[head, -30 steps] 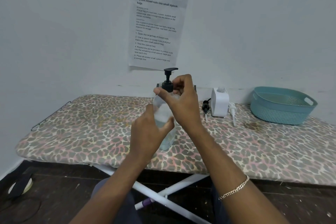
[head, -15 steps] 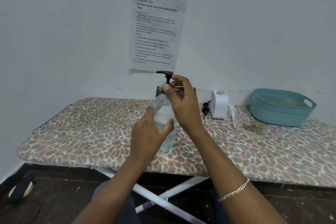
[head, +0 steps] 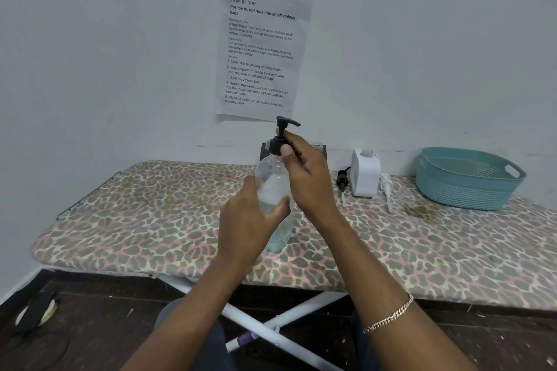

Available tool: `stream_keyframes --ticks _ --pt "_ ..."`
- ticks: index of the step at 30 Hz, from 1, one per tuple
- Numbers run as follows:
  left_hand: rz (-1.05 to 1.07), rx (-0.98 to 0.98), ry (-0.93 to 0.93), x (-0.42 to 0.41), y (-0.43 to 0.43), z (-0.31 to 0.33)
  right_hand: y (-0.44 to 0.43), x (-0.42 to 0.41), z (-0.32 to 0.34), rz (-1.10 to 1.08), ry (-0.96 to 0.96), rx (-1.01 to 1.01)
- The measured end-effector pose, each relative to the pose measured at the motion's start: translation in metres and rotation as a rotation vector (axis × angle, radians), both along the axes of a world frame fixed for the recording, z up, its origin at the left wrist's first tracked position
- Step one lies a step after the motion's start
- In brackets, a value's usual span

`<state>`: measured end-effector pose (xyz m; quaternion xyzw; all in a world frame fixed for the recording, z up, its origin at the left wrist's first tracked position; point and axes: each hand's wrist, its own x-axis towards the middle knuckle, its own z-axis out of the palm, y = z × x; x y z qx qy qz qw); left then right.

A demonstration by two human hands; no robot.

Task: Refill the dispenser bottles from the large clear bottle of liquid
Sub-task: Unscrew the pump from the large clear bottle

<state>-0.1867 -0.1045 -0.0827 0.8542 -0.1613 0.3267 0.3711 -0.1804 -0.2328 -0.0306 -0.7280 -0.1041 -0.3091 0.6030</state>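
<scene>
Left hand point(head: 245, 221) grips clear bottle point(head: 275, 190); right hand point(head: 306, 178) pinches its black pump point(head: 281, 135).

Left hand point(head: 250, 226) wrapped round bottle point(head: 272, 187), right hand point(head: 310, 181) just above, pinching pump collar point(head: 276, 143)

So we've got the clear bottle point(head: 275, 190) standing upright on the board, with some pale bluish liquid in its lower part and our left hand point(head: 250, 220) wrapped round its middle. The black pump point(head: 281, 135) sits on its neck, nozzle pointing right, and our right hand point(head: 307, 178) pinches the collar. Off to the right, the white square bottle point(head: 365, 175) stands upright with its neck open. A loose black pump point(head: 342, 182) lies just left of it and a loose white pump point(head: 386, 190) just right, both with their tubes pointing toward us.
</scene>
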Motion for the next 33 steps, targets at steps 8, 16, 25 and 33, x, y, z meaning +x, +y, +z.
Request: stream_keyframes --ticks 8,16,25,33 --pt "0.0 -0.005 0.003 -0.003 -0.001 0.002 0.002 -0.003 0.008 -0.042 0.028 -0.074" --pt "0.005 -0.008 0.019 -0.005 0.0 0.003 -0.004 -0.004 0.017 -0.012 0.044 -0.006" --pt "0.005 0.011 0.03 -0.004 0.002 0.006 -0.014 0.002 0.037 -0.012 -0.003 -0.003" --pt "0.006 0.029 0.075 -0.001 0.007 0.009 -0.03 0.006 0.081 0.004 -0.085 0.032"
